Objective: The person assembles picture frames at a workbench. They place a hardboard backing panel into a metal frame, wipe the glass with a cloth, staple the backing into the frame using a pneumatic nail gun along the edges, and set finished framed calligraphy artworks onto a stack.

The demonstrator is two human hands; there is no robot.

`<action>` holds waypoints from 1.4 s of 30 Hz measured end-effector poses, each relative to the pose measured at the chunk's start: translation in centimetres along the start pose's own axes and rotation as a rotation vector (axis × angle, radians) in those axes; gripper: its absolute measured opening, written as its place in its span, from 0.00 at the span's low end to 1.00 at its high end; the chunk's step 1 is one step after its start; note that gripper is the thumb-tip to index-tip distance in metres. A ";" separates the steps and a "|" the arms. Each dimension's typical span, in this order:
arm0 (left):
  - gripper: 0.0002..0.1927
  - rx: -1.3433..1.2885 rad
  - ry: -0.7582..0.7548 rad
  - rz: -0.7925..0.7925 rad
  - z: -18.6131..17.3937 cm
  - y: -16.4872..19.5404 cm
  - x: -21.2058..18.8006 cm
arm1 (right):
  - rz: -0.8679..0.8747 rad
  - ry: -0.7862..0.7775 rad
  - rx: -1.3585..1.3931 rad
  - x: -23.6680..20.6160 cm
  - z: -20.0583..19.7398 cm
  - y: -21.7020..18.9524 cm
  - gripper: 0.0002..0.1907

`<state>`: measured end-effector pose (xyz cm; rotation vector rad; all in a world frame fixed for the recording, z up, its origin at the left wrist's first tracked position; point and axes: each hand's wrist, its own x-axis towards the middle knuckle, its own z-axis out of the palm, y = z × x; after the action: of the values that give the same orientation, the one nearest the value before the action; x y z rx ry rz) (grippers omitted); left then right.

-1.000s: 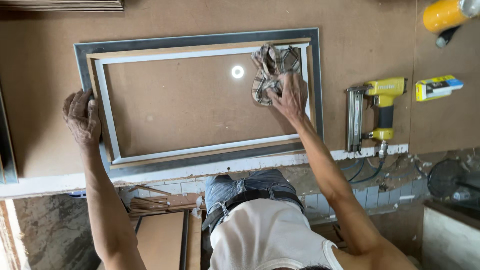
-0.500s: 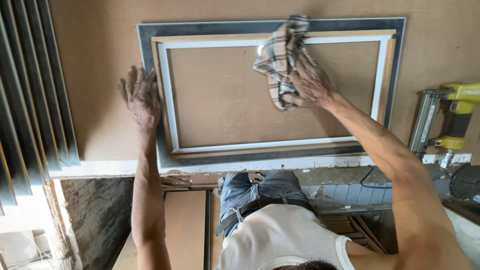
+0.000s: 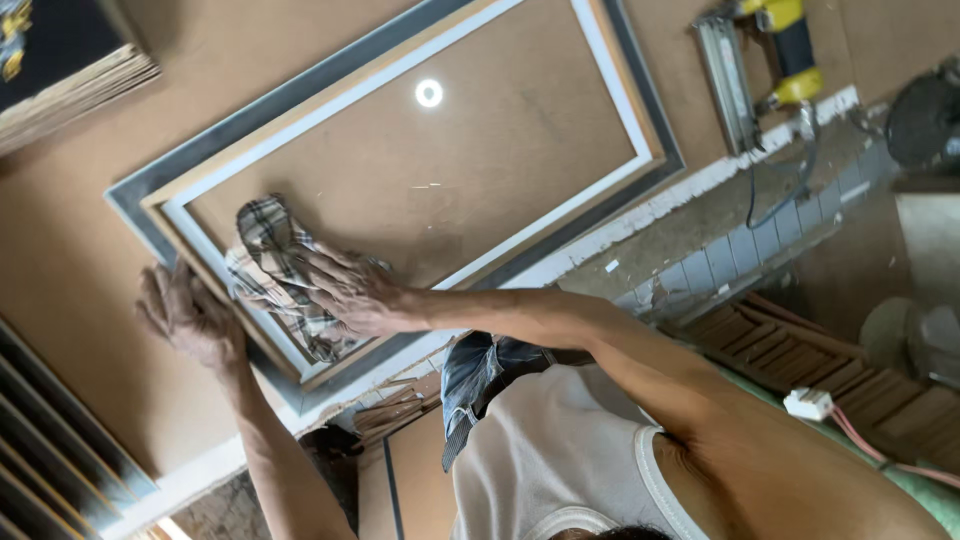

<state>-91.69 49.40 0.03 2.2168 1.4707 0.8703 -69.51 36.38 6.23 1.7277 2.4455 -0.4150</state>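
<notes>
A large picture frame (image 3: 640,185) with grey outer edge, tan band and white inner lip lies flat on a brown board table (image 3: 70,250); its pane reflects a round light. My right hand (image 3: 350,290) presses a plaid cloth (image 3: 265,250) on the pane in the frame's left corner. My left hand (image 3: 190,318) rests flat on the frame's left edge, beside the cloth, holding nothing.
A yellow and black nail gun (image 3: 765,65) with a cable lies at the table's far right. Dark frame mouldings (image 3: 50,450) are stacked at the lower left. A stack of boards (image 3: 70,60) sits at the upper left. Wooden strips (image 3: 850,380) lie on the floor.
My right hand has swept the cloth from the frame's right end across the pane to its left corner. The view has tilted. My left hand stays on the frame's left edge.
</notes>
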 end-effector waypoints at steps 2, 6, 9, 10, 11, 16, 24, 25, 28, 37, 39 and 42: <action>0.15 0.031 -0.006 -0.036 -0.2 0.3 -0.4 | 0.207 -0.030 0.057 -4.2 1.7 0.9 0.43; 0.17 0.007 -0.033 -0.021 -0.2 0.5 -1.2 | 0.834 0.136 0.279 -16.3 5.7 10.1 0.49; 0.18 0.012 -0.044 -0.014 -0.1 0.2 -1.5 | 1.060 0.006 0.177 -24.3 7.8 15.9 0.43; 0.18 0.003 -0.052 -0.029 -0.1 0.1 -1.5 | 1.064 0.003 0.204 -26.0 8.3 17.1 0.47; 0.17 -0.002 -0.058 -0.048 -0.1 0.0 -1.5 | 1.064 -0.001 0.232 -27.2 8.6 18.1 0.52; 0.15 0.037 -0.041 -0.004 -0.3 -0.1 -1.1 | 0.644 0.184 0.069 -27.7 6.9 25.4 0.56; 0.14 0.088 0.014 -0.006 -0.3 0.7 0.7 | -0.167 0.208 0.045 -11.8 0.4 30.9 0.55; 0.15 0.121 -0.004 -0.012 -0.4 0.9 1.1 | -0.251 0.209 0.026 -8.8 0.0 29.1 0.55; 0.13 0.149 0.099 0.064 -0.9 1.8 2.4 | -0.433 0.189 -0.009 0.3 -1.2 22.6 0.55; 0.09 0.136 0.017 -0.034 -3.5 3.8 2.4 | -0.373 0.324 0.175 10.3 -2.9 1.8 0.50; 0.14 0.125 0.027 0.015 -3.4 3.7 2.5 | -0.280 0.340 0.283 8.0 -1.9 -1.9 0.49; 0.16 0.078 0.018 0.057 -2.5 3.3 2.7 | -0.239 0.141 0.137 4.8 -0.3 -2.7 0.47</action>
<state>-90.26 50.40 4.69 2.3237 1.4793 0.8668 -73.69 40.00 5.73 1.5660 2.7997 -0.5118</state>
